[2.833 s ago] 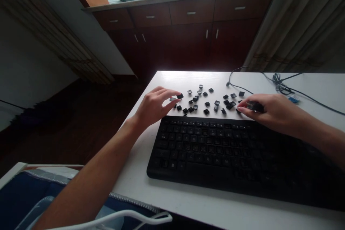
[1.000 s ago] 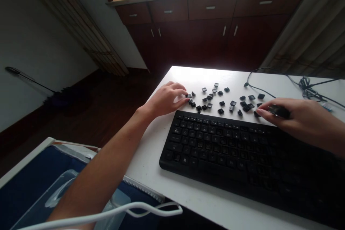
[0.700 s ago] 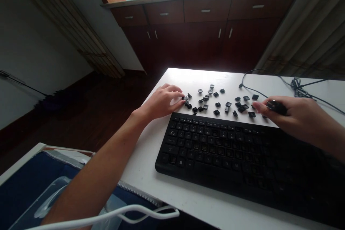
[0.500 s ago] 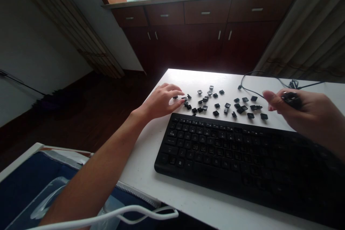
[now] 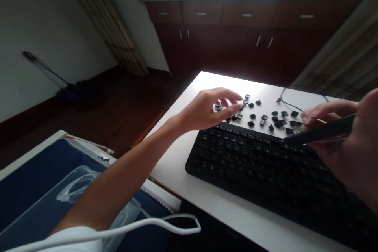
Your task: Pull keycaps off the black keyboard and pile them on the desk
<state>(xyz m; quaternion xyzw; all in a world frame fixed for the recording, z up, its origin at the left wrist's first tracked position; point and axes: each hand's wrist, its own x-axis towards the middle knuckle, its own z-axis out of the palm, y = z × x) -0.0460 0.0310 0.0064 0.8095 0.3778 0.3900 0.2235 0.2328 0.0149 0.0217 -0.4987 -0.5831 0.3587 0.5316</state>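
Observation:
A black keyboard (image 5: 260, 165) lies on the white table (image 5: 189, 126). Behind it, several loose black keycaps (image 5: 262, 117) are scattered. My left hand (image 5: 206, 110) hovers over the left end of that scatter with curled fingers. A small dark keycap shows between them, but whether it is gripped is unclear. My right hand (image 5: 351, 141) is close to the camera at the right. It grips a long dark tool (image 5: 321, 134) whose tip points at the keyboard's top edge.
A thin black cable (image 5: 291, 88) curls on the table behind the keycaps. At lower left are a blue bag with a clear plastic container (image 5: 73, 189) and a white cord (image 5: 153, 226). Dark wooden cabinets (image 5: 236, 27) stand under the window.
My left hand has lifted off the table and moved right over the keycaps. My right hand has risen toward the camera, the dark tool now pointing at the keyboard. The view swung left.

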